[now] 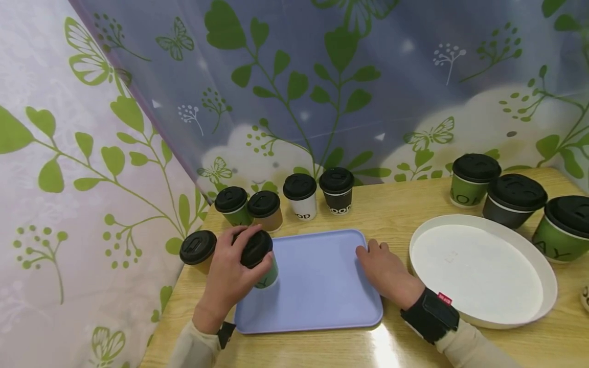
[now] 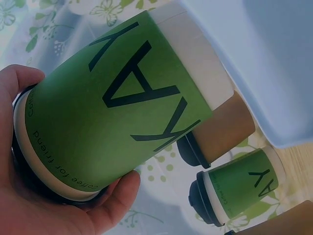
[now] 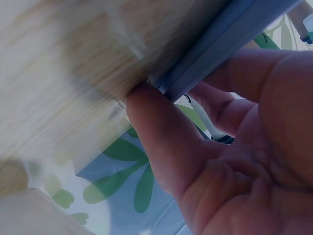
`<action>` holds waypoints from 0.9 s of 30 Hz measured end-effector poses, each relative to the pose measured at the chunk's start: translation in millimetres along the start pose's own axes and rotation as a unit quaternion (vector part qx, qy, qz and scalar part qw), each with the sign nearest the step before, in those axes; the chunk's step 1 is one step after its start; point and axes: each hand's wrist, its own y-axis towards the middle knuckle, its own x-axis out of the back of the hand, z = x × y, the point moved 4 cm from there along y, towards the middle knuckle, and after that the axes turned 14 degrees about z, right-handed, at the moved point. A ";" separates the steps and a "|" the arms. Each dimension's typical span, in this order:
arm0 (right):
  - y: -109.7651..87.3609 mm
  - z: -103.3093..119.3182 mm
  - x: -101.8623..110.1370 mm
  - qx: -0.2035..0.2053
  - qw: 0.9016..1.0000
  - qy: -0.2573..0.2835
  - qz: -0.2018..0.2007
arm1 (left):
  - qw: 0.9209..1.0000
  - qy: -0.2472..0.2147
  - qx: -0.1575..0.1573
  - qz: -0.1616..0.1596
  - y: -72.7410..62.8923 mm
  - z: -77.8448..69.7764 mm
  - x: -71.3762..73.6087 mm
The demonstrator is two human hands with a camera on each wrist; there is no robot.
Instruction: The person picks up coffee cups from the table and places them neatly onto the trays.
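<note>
Gripping a green cup (image 2: 120,105) by its black lid (image 1: 257,250), the left hand (image 1: 232,273) has it over a blue tray (image 1: 322,286).
The table (image 1: 326,352) is pale wood; printed cloths (image 1: 285,110) with leaves hang behind and at left. I count four green cups, the held one included, two brown cups (image 1: 270,219), two dark cups (image 1: 338,199), one white cup (image 1: 304,205), one blue tray and one round white tray (image 1: 474,271). The held cup's long axis is almost vertical, lid up; whether it touches the tray's left part below, I cannot tell. The right hand (image 1: 386,268) pinches the tray's right rim.
</note>
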 end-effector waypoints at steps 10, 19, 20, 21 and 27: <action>0.1 -0.3 0.3 -0.003 1.000 0.002 0.004 | 1.000 -0.002 -0.004 -0.009 -3.7 5.3 -1.3; 0.5 -1.1 0.8 -0.007 1.000 0.010 0.002 | 1.000 -0.005 -0.002 -0.012 -9.1 8.6 -0.2; 0.2 -0.9 1.1 -0.006 1.000 0.009 0.001 | 1.000 -0.006 0.000 -0.011 -9.5 8.9 -0.2; 0.1 -1.0 1.0 -0.007 1.000 0.010 0.001 | 1.000 -0.006 0.002 -0.011 -10.0 9.4 -0.2; -0.4 0.2 1.0 -0.001 1.000 0.010 0.001 | 1.000 -0.007 0.011 -0.011 -14.6 13.2 -0.8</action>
